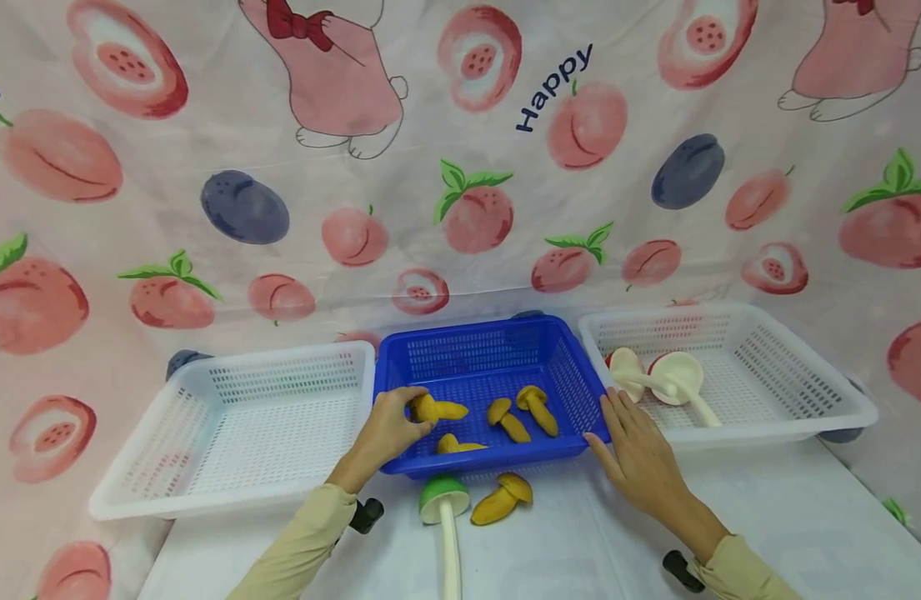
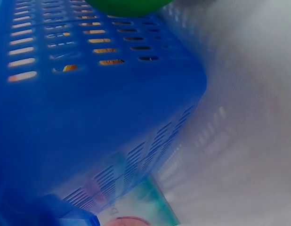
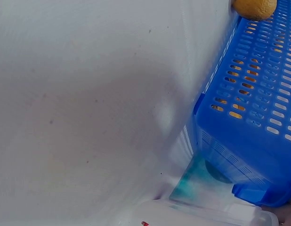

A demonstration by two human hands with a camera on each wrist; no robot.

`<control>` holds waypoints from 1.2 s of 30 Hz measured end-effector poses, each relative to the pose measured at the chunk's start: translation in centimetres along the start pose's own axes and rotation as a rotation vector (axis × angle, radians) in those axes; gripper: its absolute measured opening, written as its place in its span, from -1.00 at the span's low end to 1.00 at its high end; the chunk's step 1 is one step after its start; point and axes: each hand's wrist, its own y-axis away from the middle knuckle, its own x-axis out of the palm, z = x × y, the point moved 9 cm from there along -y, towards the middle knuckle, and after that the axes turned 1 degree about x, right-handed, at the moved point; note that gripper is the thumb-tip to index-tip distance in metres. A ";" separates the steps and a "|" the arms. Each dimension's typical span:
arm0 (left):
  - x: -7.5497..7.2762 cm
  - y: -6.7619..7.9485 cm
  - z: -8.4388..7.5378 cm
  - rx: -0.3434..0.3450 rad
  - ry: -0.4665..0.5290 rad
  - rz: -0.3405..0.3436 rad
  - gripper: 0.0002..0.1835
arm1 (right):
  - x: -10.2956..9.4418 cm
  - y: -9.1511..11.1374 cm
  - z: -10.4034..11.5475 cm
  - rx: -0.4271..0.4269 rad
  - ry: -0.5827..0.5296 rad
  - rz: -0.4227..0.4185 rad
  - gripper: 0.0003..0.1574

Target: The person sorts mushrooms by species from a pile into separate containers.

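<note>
My left hand (image 1: pixel 388 429) reaches over the left rim of the blue basket (image 1: pixel 478 333) and pinches a yellow toy mushroom (image 1: pixel 443 410) by its cap, the stem pointing right. Three more yellow mushrooms lie in that basket, one (image 1: pixel 537 408) near its right side. My right hand (image 1: pixel 643 454) rests with straight fingers along the basket's right front corner, thumb spread to the front. In front of the basket, a green-capped mushroom (image 1: pixel 445 496) with a long white stem lies beside another yellow mushroom (image 1: pixel 503 498). Neither wrist view shows the pinch, mostly the blue basket's outer wall (image 2: pixel 98 113).
A white basket (image 1: pixel 280 433) stands left of the blue one. Another white basket (image 1: pixel 790 425) on the right holds two pale mushrooms (image 1: pixel 678 379) with red on their caps. Behind them hangs a fruit-print cloth (image 1: pixel 430 83). White cloth covers the table (image 1: pixel 580 542).
</note>
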 end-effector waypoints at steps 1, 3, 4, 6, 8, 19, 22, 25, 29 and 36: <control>0.2 -0.1 0.0 0.002 -0.009 0.010 -0.46 | 0.0 0.0 0.0 0.002 0.000 0.002 -0.20; 0.5 -0.3 0.0 0.019 -0.027 0.027 -0.48 | 0.0 0.0 0.0 0.005 0.003 0.002 -0.20; 0.6 -0.4 0.0 0.029 -0.042 0.033 -0.49 | 0.0 0.0 0.0 0.006 0.002 0.002 -0.20; 0.9 -0.5 0.0 0.041 -0.078 0.050 -0.51 | 0.0 0.0 0.0 0.008 0.003 0.003 -0.20; 1.1 -0.6 0.0 0.047 -0.113 0.064 -0.51 | 0.0 0.0 0.0 0.007 0.003 0.000 -0.20; 1.6 -0.8 0.0 0.048 -0.264 0.086 -0.62 | 0.1 0.1 -0.1 0.012 0.007 0.007 -0.19; 1.6 -0.7 0.0 0.048 -0.269 0.082 -0.67 | 0.2 0.1 -0.1 0.019 0.005 0.015 -0.19; 1.4 -0.6 0.0 0.050 -0.219 0.077 -0.70 | 0.2 0.1 0.0 0.021 0.002 0.021 -0.19; 1.1 -0.4 0.1 0.051 -0.110 0.083 -0.72 | 0.2 0.0 0.2 0.016 0.002 0.025 -0.20; 0.3 0.3 -0.8 0.062 -0.005 0.077 -0.77 | 0.0 0.0 0.2 0.014 0.009 0.021 -0.20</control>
